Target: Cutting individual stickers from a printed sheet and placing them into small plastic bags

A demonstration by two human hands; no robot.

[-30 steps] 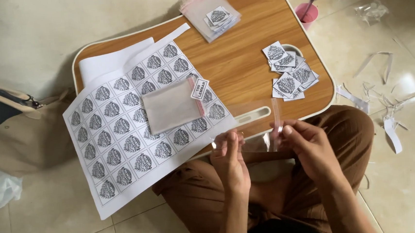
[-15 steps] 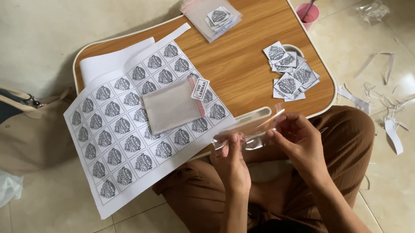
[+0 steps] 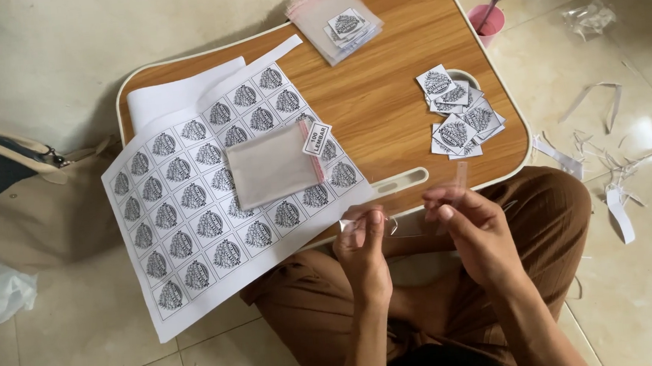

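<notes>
My left hand (image 3: 364, 243) and my right hand (image 3: 468, 221) pinch a small clear plastic bag (image 3: 409, 217) between them, just in front of the wooden lap table (image 3: 381, 103). The bag is see-through and hard to make out; a narrow clear strip sticks up from my right fingers. On the table lie a large printed sheet of round black-and-white labels (image 3: 212, 191), a stack of clear bags (image 3: 273, 164) with a small tag on top of it, and a pile of cut square labels (image 3: 459, 112) at the right.
More packed clear bags (image 3: 336, 20) lie at the table's far edge. A pink cup with a spoon (image 3: 487, 19) stands on the tiled floor. Paper offcuts (image 3: 609, 186) litter the floor at right. A beige bag (image 3: 21, 197) sits at left.
My hands have drawn slightly apart, the right one shifting right, and the clear bag is now stretched flat between them instead of held upright.
</notes>
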